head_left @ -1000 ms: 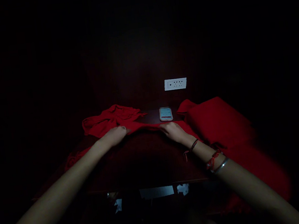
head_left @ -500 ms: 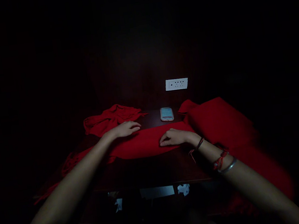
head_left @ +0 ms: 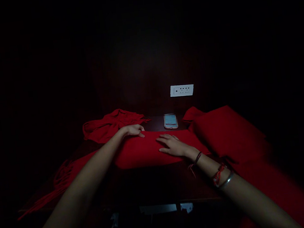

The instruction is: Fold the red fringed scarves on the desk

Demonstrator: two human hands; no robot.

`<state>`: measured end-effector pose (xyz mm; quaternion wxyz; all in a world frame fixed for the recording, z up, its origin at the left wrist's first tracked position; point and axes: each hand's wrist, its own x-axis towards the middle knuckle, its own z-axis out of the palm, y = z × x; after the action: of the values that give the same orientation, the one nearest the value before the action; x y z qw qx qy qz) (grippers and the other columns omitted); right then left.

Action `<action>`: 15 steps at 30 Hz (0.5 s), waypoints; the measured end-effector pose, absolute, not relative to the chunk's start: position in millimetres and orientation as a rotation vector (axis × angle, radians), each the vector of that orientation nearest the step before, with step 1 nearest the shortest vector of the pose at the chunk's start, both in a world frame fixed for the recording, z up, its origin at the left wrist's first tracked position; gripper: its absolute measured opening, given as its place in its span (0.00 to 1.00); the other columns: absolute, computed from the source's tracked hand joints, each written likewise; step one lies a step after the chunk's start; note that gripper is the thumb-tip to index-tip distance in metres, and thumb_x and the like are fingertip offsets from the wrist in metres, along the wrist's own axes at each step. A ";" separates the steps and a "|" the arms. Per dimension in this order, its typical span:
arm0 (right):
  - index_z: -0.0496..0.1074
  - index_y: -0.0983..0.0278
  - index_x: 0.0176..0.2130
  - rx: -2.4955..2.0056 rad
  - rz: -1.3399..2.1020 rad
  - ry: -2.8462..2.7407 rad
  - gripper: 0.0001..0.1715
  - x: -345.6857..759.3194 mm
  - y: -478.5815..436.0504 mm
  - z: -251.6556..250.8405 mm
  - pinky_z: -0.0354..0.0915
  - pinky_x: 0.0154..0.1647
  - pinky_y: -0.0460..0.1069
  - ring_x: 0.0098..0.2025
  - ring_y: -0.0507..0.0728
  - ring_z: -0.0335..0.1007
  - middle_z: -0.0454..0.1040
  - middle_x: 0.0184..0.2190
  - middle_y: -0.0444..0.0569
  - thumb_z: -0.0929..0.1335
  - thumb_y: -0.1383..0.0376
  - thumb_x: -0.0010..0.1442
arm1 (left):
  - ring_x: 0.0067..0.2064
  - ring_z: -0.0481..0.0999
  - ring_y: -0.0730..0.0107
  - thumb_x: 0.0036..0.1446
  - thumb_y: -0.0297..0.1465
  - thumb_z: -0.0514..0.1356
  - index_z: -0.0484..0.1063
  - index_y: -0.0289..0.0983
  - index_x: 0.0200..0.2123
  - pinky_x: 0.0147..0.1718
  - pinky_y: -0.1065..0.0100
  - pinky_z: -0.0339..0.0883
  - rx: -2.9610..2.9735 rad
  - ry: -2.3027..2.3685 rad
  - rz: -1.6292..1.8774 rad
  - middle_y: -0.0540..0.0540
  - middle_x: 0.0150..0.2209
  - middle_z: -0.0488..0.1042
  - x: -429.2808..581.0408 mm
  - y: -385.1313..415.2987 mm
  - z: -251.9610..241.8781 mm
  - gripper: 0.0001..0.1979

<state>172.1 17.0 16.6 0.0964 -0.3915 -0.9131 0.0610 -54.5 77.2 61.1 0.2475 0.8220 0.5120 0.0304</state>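
Observation:
A long red fringed scarf (head_left: 146, 154) lies in a band across the dark table, its fringe trailing off at the left. My left hand (head_left: 134, 130) is closed on the scarf's far edge, thumb on top and the other fingertips partly hidden. Lying on the cloth to the right, my right hand (head_left: 174, 144) has its fingers spread. Bracelets circle that wrist and forearm. A wide red stretch of cloth (head_left: 229, 130) spreads at the right and hangs over the front edge; whether it joins the scarf I cannot tell.
Behind the scarf lies a phone (head_left: 170, 121) with its screen lit. Another crumpled red cloth (head_left: 100, 128) sits at the back left. A white socket panel (head_left: 182, 90) is on the dark wall. Pale items (head_left: 158, 209) show below the table edge.
My left hand has gone from outstretched to closed on the scarf's far edge. My right hand has opened from a curled shape and spread on the cloth. The view has tilted slightly up.

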 end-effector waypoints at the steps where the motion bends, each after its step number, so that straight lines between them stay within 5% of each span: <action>1: 0.50 0.64 0.56 -1.157 0.140 -2.629 0.35 168.7 24.2 21.7 0.44 0.53 0.59 0.57 0.61 0.42 0.50 0.56 0.57 0.59 0.51 0.53 | 0.35 0.67 0.71 0.40 0.36 0.57 0.65 0.35 0.32 0.32 0.73 0.59 2.263 1.345 0.115 0.50 0.32 0.69 -53.3 76.2 62.9 0.14; 4: 0.50 0.69 0.56 -1.152 0.144 -2.497 0.39 157.3 49.1 36.8 0.49 0.51 0.54 0.55 0.60 0.49 0.53 0.55 0.59 0.64 0.56 0.50 | 0.34 0.66 0.71 0.39 0.37 0.59 0.64 0.34 0.32 0.34 0.73 0.58 2.385 1.171 0.264 0.51 0.32 0.68 -49.3 69.1 69.2 0.15; 8: 0.67 0.68 0.42 -1.048 0.395 -2.649 0.19 152.9 74.2 52.4 0.59 0.37 0.46 0.37 0.53 0.65 0.71 0.38 0.50 0.64 0.63 0.50 | 0.36 0.66 0.70 0.41 0.39 0.59 0.66 0.35 0.35 0.35 0.73 0.57 2.535 1.174 0.246 0.49 0.35 0.69 -55.4 57.9 75.6 0.18; 11: 0.69 0.68 0.34 -1.019 0.320 -2.633 0.10 161.4 77.9 61.4 0.56 0.31 0.44 0.31 0.51 0.64 0.71 0.29 0.46 0.63 0.65 0.51 | 0.35 0.67 0.69 0.39 0.39 0.60 0.67 0.36 0.38 0.33 0.73 0.57 2.511 1.377 -0.027 0.48 0.37 0.70 -72.3 52.6 82.6 0.21; 15: 0.67 0.66 0.34 -0.902 0.065 -2.457 0.12 178.1 64.8 70.9 0.54 0.34 0.44 0.34 0.51 0.63 0.69 0.32 0.47 0.60 0.62 0.56 | 0.33 0.67 0.69 0.44 0.43 0.55 0.69 0.34 0.34 0.31 0.73 0.56 2.536 1.560 0.022 0.48 0.33 0.70 -98.2 34.0 101.1 0.19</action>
<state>178.1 64.8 70.9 0.2589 -0.3328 -0.9065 0.0238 -98.2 34.0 101.1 0.0821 0.8489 0.5221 0.0073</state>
